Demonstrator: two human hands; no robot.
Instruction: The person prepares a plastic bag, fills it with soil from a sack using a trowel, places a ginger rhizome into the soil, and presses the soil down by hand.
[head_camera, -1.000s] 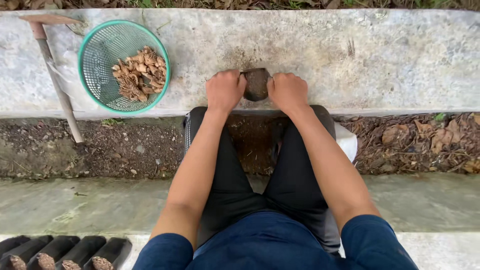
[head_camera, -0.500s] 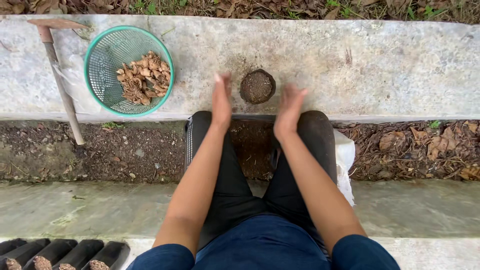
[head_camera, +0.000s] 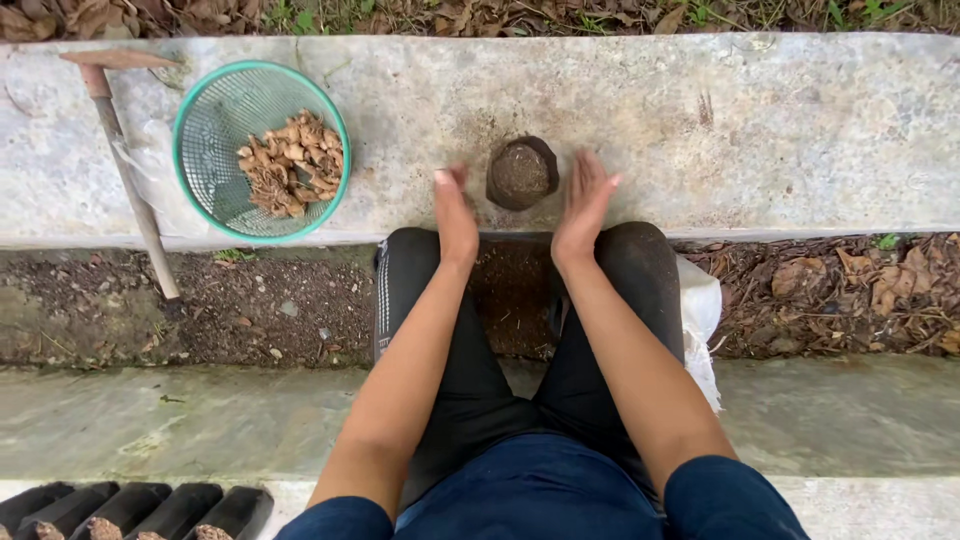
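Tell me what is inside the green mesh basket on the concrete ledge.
The green mesh basket holds a pile of dry brown plant pieces on its right side. What lies beneath that pile is covered.

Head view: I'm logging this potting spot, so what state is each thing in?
Small black soil-filled planting bag: upright on the concrete ledge, open top, untouched.
Left hand: open, empty, beside the bag.
Right hand: open, empty, beside the bag.
Round green mesh basket: part-filled with brown dry pieces.
Wooden-handled hoe: lying beside the basket, unheld.
Row of black bags: filled, lying side by side.
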